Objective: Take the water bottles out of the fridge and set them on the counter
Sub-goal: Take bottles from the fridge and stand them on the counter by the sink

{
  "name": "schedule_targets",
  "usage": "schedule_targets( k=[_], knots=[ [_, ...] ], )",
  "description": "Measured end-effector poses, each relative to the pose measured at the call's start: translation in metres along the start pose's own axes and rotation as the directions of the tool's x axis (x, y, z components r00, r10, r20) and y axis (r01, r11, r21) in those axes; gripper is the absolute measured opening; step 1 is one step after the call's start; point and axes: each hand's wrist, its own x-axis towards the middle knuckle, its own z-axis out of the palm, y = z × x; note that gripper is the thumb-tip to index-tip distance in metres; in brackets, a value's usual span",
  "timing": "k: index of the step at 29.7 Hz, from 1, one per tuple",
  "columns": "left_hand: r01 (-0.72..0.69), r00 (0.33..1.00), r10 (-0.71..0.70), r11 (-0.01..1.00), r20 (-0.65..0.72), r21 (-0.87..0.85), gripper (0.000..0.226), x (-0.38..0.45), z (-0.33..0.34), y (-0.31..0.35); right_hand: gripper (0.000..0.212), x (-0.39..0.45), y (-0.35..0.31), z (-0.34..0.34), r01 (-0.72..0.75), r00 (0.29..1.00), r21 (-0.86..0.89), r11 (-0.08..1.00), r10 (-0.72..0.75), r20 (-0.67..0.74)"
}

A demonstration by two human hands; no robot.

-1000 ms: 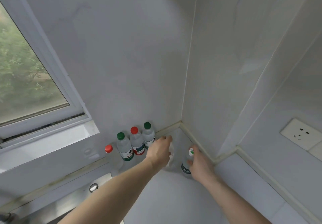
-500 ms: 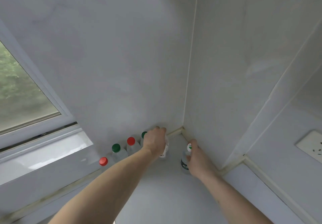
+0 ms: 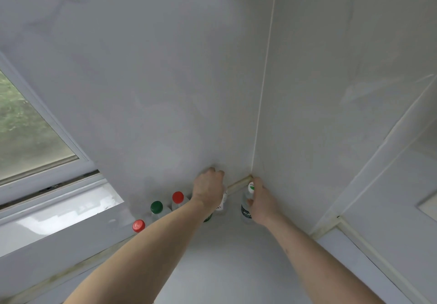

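While curled round upright bottles on the counter (image 3: 231, 268): left hand (image 3: 208, 186), right hand (image 3: 261, 203), fingers gripping.

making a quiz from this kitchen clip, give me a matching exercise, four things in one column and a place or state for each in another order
Column 1
1. left hand
2. right hand
3. green-capped bottle
4. window

Column 2
A. at the far left of the view
B. grips the bottle nearest the wall corner
C. stands free on the counter between two red-capped bottles
D. grips a bottle from above, next to the row along the wall

Pairs: 1-D, 2-B, 3-C, 4-A
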Motion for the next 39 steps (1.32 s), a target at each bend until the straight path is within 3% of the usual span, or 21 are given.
schedule_targets(
  k=[4, 7, 12, 16, 20, 26, 29, 32, 37, 39],
  knots=[
    [-0.025, 1.000, 0.025, 0.999, 0.015, 0.029, 0.035, -0.003, -0.002, -0.002, 0.039, 0.021, -0.004, 0.000, 0.032, 0.999, -0.001, 1.000, -0.031, 0.043],
    [-0.087, 0.995, 0.088, 0.996, -0.047, 0.012, 0.055, -0.009, -0.002, -0.009, 0.037, 0.035, -0.009, 0.005, 0.056, 0.998, -0.026, 0.998, -0.054, 0.045],
    [-0.209, 0.967, 0.214, 0.976, -0.136, 0.053, 0.057, -0.024, 0.004, -0.026, 0.033, 0.055, -0.018, 0.014, 0.064, 0.995, -0.074, 0.995, -0.058, 0.078],
    [-0.189, 0.980, 0.185, 0.980, -0.070, -0.060, 0.083, -0.036, 0.015, -0.034, 0.032, 0.074, -0.016, 0.027, 0.071, 0.993, -0.036, 0.997, -0.068, 0.092],
    [-0.169, 0.985, 0.164, 0.975, -0.045, -0.145, 0.088, -0.043, 0.016, -0.031, 0.033, 0.078, -0.016, 0.028, 0.061, 0.993, 0.003, 0.998, -0.061, 0.100],
    [-0.145, 0.989, 0.149, 0.977, 0.014, -0.154, 0.088, -0.053, 0.007, -0.027, 0.045, 0.073, -0.017, 0.023, 0.043, 0.991, 0.011, 0.999, -0.044, 0.123],
    [-0.152, 0.988, 0.155, 0.981, 0.021, -0.118, 0.096, -0.058, 0.003, -0.033, 0.077, 0.072, -0.019, 0.019, 0.053, 0.986, 0.039, 0.998, -0.058, 0.156],
    [-0.159, 0.987, 0.156, 0.976, -0.031, -0.152, 0.094, -0.076, -0.006, -0.042, 0.105, 0.060, -0.010, 0.021, 0.029, 0.991, 0.142, 0.989, -0.047, 0.126],
    [-0.099, 0.992, 0.073, 0.959, -0.106, -0.265, 0.084, -0.145, 0.005, -0.075, 0.086, -0.032, -0.040, 0.034, -0.003, 0.993, 0.467, 0.884, 0.057, -0.102],
    [-0.028, 0.994, -0.006, 0.952, -0.109, -0.305, 0.075, -0.179, 0.010, -0.086, 0.080, -0.073, -0.047, 0.047, 0.002, 0.994, 0.549, 0.836, 0.059, -0.093]
  ],
)
